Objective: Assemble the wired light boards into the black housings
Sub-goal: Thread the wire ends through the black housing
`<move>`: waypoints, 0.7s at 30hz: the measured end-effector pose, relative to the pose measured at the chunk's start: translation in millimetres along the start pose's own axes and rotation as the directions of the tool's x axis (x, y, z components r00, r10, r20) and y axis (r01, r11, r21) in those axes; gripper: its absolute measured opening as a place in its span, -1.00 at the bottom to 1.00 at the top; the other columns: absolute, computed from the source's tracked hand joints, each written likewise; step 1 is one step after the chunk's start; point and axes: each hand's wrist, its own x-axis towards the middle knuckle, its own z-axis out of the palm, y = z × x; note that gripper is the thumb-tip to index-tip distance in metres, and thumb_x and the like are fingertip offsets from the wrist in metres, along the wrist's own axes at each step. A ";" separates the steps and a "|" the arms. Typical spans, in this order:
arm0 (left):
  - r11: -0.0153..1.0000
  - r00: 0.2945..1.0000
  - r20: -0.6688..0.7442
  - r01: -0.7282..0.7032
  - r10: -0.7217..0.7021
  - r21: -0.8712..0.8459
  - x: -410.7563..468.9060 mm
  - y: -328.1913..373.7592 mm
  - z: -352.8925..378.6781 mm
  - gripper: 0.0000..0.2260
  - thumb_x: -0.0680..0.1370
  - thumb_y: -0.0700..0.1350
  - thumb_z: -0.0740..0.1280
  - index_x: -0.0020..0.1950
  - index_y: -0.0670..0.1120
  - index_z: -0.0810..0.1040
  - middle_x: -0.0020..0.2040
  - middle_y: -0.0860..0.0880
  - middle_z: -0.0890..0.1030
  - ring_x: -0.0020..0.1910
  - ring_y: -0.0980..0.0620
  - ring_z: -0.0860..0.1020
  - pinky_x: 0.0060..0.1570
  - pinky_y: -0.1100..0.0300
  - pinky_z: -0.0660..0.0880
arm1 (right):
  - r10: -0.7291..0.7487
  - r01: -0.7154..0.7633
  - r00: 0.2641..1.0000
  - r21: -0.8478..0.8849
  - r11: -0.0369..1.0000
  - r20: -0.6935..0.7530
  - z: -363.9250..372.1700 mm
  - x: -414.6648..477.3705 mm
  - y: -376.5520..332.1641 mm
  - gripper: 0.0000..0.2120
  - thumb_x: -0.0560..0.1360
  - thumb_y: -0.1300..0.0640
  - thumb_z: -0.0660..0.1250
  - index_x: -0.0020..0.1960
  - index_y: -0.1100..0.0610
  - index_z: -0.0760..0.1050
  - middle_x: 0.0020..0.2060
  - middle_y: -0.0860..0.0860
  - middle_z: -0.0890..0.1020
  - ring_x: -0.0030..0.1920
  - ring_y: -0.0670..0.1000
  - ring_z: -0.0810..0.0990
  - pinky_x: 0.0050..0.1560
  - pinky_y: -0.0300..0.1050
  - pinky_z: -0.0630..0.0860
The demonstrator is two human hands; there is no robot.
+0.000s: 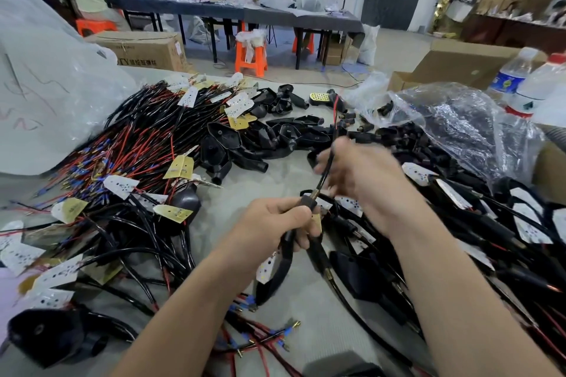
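Note:
My left hand (275, 223) grips a black housing stem (306, 201) with a brass threaded tip, held upright over the table's middle. A black sleeved wire (325, 169) runs up out of that tip to my right hand (352, 171), which is blurred and pinches the wire just above the stem. Beyond my right hand the wire's red and black ends (336, 113) stick up. A white light board (266, 268) dangles below my left hand. Loose wired boards (122, 185) lie heaped at left, empty black housings (223, 138) in the centre.
Assembled units with white boards (526, 223) pile at right under a clear plastic bag (459, 119). Two water bottles (517, 76) stand at far right beside cardboard boxes (453, 67). A white bag (46, 86) fills the left. Several people sit at a far table (214, 9).

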 end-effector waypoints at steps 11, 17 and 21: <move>0.994 0.989 -0.101 0.110 -0.108 0.021 4.1 -3.6 -11.9 -0.81 0.56 0.00 0.43 0.14 0.08 0.75 0.10 -0.07 0.75 0.13 -0.08 0.70 0.16 0.01 0.59 | -0.048 0.074 0.995 0.338 0.938 -0.085 4.3 -41.2 32.3 -0.82 0.63 0.37 0.23 0.00 0.25 0.60 -0.29 0.14 0.63 -0.37 -0.02 0.57 -0.36 -0.25 0.55; 0.993 0.985 -0.153 0.071 -0.084 -0.093 2.4 -1.5 -18.6 -0.81 0.53 -0.19 0.45 0.08 0.02 0.77 0.09 -0.17 0.74 -0.06 -0.01 0.69 -0.16 0.30 0.57 | -0.050 0.096 0.990 0.376 0.922 -0.131 -1.7 -42.9 33.0 -0.87 0.64 0.36 0.23 0.02 0.23 0.54 -0.25 0.13 0.63 -0.33 0.01 0.60 -0.28 -0.18 0.60; 0.989 0.952 -0.305 -0.040 -0.005 -0.140 4.8 -4.9 -17.9 -0.77 0.38 -0.13 0.50 0.02 0.04 0.78 0.04 -0.12 0.75 0.06 -0.09 0.71 0.17 0.12 0.53 | -0.073 0.080 0.997 0.351 0.933 -0.033 -3.7 -44.5 38.6 -0.89 0.59 0.40 0.26 0.05 0.27 0.52 -0.26 0.19 0.59 -0.32 0.06 0.58 -0.27 -0.16 0.58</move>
